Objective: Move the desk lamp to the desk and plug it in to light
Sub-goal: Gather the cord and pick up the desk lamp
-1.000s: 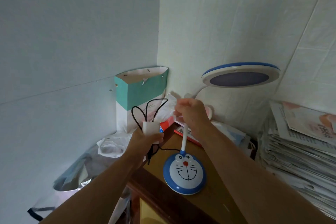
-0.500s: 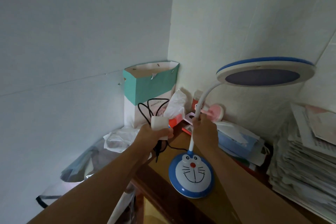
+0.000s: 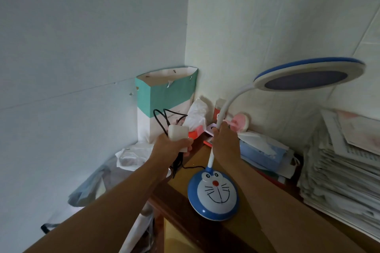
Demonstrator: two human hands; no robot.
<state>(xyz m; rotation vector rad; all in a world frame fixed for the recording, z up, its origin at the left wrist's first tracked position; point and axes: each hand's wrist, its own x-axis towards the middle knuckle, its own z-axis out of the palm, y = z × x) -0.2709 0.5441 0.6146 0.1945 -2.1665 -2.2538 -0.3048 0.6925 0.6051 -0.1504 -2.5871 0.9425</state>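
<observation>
The blue-and-white desk lamp with a cartoon cat face on its round base [image 3: 213,195] stands on the brown wooden counter [image 3: 185,172] in the lower middle of the frame, close to the counter's front edge. Its white bendable neck rises from the base and curves to the upper right, ending in a flat round head with a blue rim and a dark, unlit disc.

The right hand [image 3: 225,146] is at the centre of the frame, its grip wrapped around the lower part of the neck, fingers pressed together on it. The left hand [image 3: 171,148], just left of centre, has its grip closed on a white plug adapter [image 3: 178,132] together with a bundle of thin black cord [image 3: 164,118]; loops of cord stick up above the adapter, more hangs below the fist, and one strand runs across the counter to the lamp base.

Behind the left hand a teal-and-white paper bag [image 3: 162,96] stands in the corner of the pale walls. At the right edge of the frame sits a tall stack of printed papers [image 3: 339,174]. Crumpled white plastic bags [image 3: 127,156] lie at lower left, beside the counter.
</observation>
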